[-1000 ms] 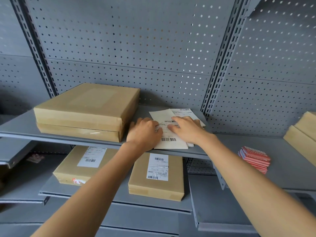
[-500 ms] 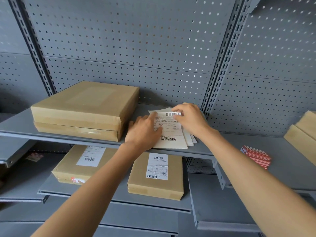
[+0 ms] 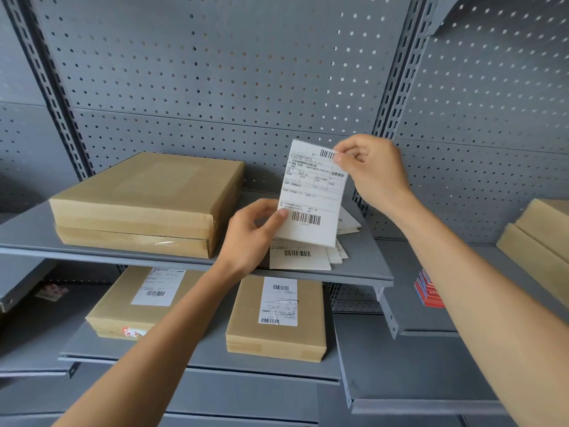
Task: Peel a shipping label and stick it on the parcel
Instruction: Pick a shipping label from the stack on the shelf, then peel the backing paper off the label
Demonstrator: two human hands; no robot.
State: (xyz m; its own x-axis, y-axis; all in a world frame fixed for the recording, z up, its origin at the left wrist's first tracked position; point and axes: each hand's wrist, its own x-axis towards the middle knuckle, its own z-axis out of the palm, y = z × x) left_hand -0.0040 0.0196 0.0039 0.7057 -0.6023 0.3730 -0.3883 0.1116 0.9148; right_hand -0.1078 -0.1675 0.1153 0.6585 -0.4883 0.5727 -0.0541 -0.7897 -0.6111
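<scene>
The small print on the shipping label [image 3: 312, 192] is too fine to read, and its lower left corner hides behind the left hand [image 3: 249, 238], pinched shut on it. The right hand [image 3: 371, 167] pinches the top right corner. The label stands nearly upright, long axis vertical, printed face toward us, above the front edge of the shelf [image 3: 354, 272], right of the unlabelled parcel [image 3: 147, 201]

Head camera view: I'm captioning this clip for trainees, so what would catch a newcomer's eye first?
The white shipping label held up at centre, the right hand pinching its top corner and the left hand its lower edge, above the label stack on the grey shelf. Next, the large unlabelled brown parcel on the same shelf, to the left.
</scene>
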